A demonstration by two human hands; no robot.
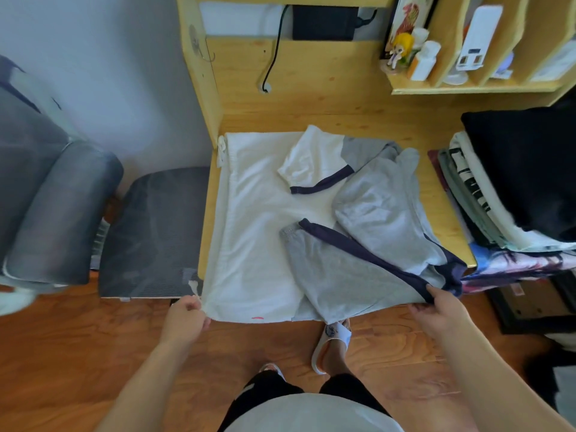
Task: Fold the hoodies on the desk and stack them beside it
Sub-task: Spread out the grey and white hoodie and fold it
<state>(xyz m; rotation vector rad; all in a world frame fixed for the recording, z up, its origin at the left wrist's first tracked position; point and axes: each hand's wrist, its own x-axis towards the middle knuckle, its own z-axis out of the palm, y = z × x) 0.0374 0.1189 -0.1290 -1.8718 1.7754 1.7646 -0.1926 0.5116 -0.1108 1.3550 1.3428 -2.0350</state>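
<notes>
L hand (186, 316) has fingers curled, pinching the near-left corner of the hoodie (255, 232) right at the desk edge; R hand (438, 308) pinches the near-right hem, thumb on top over the dark navy band, fingers tucked under the cloth. Between the two grips the hem runs along the front edge of the desk (311, 107), hanging a bit over it. Just beyond the R fingers a grey sleeve w/ navy stripe lies folded in diagonally across the body; further out a 2nd grey part (hood, prob.) sits on it, and a white sleeve w/ navy cuff is folded in near the far edge. Body panel beyond the L fingers is white, lying mostly flat w/ light wrinkles. Handling, my read: soft, limp, light fleece-type knit, not slippery, nothing fragile; it'll sag and drag if lifted by one point, so take it at both hem corners as now, keep tension between hands, fold away from the body. Loose sleeves may slide off when the hem swings over. To the R of the R hand, a stack of folded clothes (498, 188) sits at the desk end, near the hoodie; L of the L hand, a grey chair (149, 232).
</notes>
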